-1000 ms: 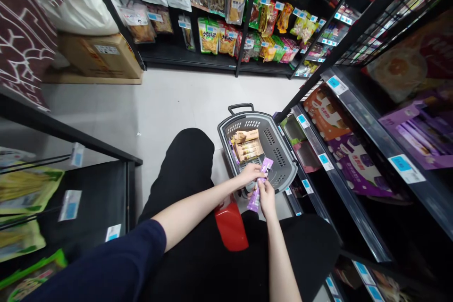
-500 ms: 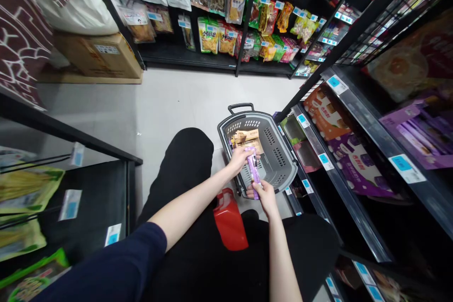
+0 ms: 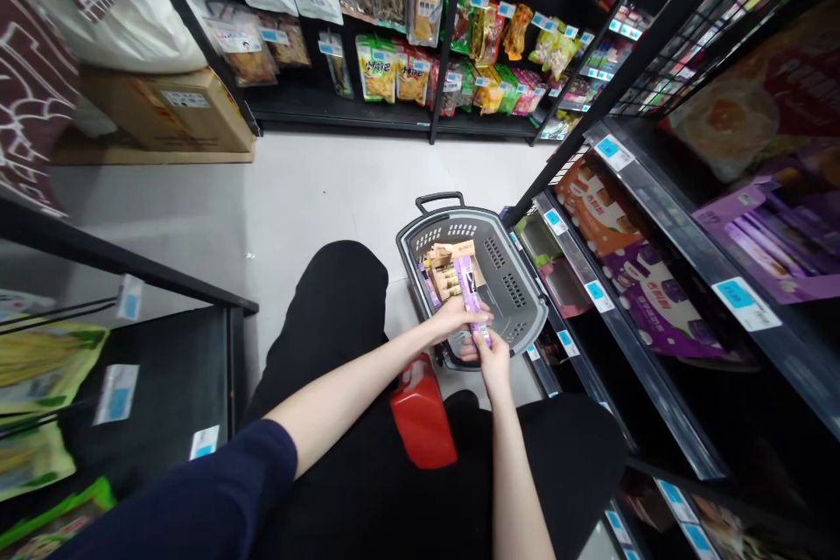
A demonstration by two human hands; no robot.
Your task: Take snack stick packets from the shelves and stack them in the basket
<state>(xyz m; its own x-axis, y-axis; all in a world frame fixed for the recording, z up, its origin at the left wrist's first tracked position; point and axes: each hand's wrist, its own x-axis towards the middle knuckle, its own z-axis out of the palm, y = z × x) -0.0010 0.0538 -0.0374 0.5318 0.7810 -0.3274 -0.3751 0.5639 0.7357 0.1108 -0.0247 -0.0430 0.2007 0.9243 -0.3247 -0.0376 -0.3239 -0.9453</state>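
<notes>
Over the grey basket (image 3: 518, 293), both hands (image 3: 473, 334) grip the purple packet (image 3: 471, 289), now upright, formerly tilted.

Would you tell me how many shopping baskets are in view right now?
1. The grey basket stands on the floor beside the right-hand shelf, under the purple packet held by the left hand and right hand. Others may be hidden.

A cardboard box (image 3: 167, 109) sits on the pale floor (image 3: 315, 184) at the far left, below a white sack (image 3: 105, 9). Hanging snack bags (image 3: 394, 70) fill the black rack at the aisle's end. On the right-hand shelves (image 3: 656, 219) lie purple cartons (image 3: 656, 306) and an orange carton (image 3: 594, 206), behind blue price tags (image 3: 738, 297).
</notes>
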